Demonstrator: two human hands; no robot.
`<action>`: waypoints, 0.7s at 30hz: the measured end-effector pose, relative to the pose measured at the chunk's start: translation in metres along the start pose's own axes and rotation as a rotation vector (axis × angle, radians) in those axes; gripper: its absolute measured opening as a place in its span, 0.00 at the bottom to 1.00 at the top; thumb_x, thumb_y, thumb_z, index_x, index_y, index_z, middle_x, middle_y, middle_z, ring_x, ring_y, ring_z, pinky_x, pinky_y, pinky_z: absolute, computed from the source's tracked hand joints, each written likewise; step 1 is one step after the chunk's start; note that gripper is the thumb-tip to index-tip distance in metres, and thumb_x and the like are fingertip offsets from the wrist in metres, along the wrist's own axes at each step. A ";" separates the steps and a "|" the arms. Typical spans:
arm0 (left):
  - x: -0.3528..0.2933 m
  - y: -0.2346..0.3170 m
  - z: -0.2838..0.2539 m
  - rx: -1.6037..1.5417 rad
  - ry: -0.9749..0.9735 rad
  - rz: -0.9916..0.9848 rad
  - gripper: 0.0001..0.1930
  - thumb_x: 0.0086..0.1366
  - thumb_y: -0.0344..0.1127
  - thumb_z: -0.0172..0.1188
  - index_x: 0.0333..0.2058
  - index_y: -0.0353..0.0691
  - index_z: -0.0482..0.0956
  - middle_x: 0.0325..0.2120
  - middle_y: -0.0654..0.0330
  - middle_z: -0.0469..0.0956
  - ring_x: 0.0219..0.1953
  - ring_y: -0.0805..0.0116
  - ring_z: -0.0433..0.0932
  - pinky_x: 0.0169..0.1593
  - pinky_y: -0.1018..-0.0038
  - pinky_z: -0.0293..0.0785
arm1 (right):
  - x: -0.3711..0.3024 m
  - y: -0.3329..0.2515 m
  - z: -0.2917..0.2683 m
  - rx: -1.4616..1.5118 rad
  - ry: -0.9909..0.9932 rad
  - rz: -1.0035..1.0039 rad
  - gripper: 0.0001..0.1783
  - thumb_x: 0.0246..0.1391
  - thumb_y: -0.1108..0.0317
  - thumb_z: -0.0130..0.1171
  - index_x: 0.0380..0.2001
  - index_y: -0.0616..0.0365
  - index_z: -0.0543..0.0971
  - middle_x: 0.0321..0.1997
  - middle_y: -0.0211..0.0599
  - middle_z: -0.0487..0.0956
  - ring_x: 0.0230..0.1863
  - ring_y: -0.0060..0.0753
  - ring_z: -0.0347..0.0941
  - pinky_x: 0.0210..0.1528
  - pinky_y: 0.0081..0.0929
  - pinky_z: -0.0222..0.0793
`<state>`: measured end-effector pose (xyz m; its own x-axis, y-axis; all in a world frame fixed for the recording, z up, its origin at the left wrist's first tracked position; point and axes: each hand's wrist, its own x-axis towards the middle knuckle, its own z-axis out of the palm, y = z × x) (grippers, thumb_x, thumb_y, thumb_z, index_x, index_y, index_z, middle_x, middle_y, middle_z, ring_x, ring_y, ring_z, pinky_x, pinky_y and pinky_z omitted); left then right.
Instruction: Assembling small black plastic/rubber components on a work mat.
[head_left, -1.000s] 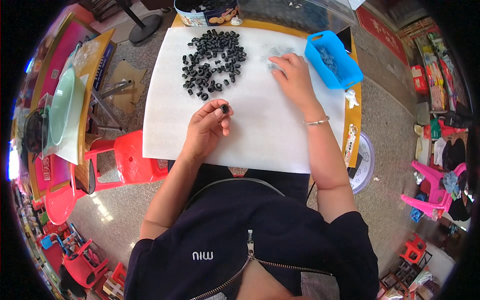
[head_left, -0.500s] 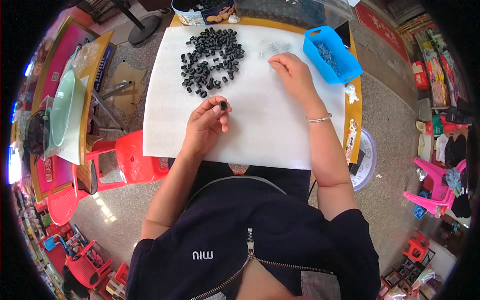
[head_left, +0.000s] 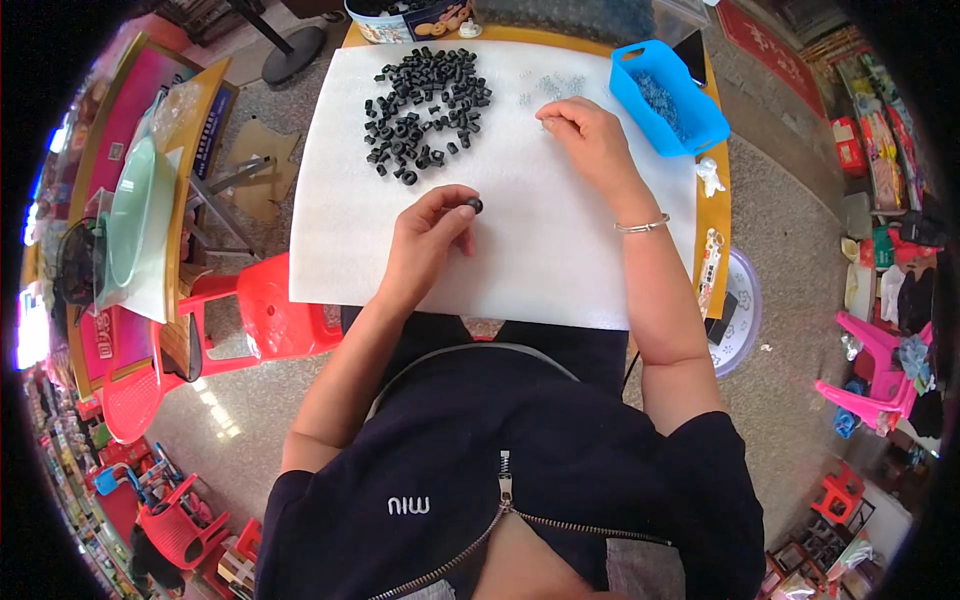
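Note:
Between the thumb and fingers of my left hand [head_left: 428,238] is a small black cylindrical part [head_left: 474,205], held above the near middle of the white sheet [head_left: 545,260]. My right hand [head_left: 592,148] is closed in a pinch over the right half of the sheet. Something tiny and pale seems to sit at its fingertips, too small to name. Just beyond it lies a thin scatter of small clear bits [head_left: 562,86]. A loose pile of black cylindrical parts [head_left: 410,85], some showing a hollow end, covers the sheet's far left.
A blue plastic basket [head_left: 706,138] with small clear bits stands at the far right corner. Behind the sheet are a tin of black parts [head_left: 385,30] and a clear bin [head_left: 680,18]. A red plastic stool [head_left: 285,310] is at the left.
My left hand has moved right with the black part and turned it, so its hollow end no longer faces up. My right hand remains pinched, slightly shifted. The view has tilted a little.

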<state>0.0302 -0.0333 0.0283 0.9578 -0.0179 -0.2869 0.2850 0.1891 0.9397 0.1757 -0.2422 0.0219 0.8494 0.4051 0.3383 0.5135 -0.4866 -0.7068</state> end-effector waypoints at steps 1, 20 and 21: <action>0.002 0.002 0.001 0.191 0.034 0.052 0.10 0.63 0.27 0.54 0.43 0.32 0.75 0.33 0.59 0.74 0.25 0.77 0.71 0.29 0.81 0.69 | -0.001 0.000 -0.001 0.045 -0.004 0.041 0.08 0.52 0.70 0.56 0.34 0.61 0.79 0.32 0.34 0.79 0.34 0.26 0.74 0.37 0.21 0.68; 0.091 0.014 0.058 0.428 0.186 0.342 0.09 0.61 0.31 0.58 0.37 0.31 0.78 0.28 0.62 0.77 0.26 0.78 0.73 0.30 0.80 0.74 | -0.001 -0.014 -0.013 0.538 -0.163 0.275 0.10 0.53 0.66 0.54 0.33 0.59 0.80 0.27 0.24 0.77 0.26 0.13 0.62 0.29 0.12 0.58; 0.091 0.012 0.059 0.373 0.187 0.311 0.09 0.61 0.31 0.58 0.36 0.31 0.78 0.27 0.62 0.77 0.26 0.78 0.73 0.29 0.80 0.74 | -0.001 -0.013 -0.014 0.509 -0.171 0.282 0.10 0.53 0.65 0.54 0.33 0.59 0.80 0.26 0.23 0.77 0.27 0.13 0.62 0.29 0.12 0.58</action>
<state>0.1232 -0.0910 0.0243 0.9860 0.1657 0.0203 0.0144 -0.2058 0.9785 0.1698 -0.2471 0.0397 0.8909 0.4537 0.0192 0.1124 -0.1792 -0.9774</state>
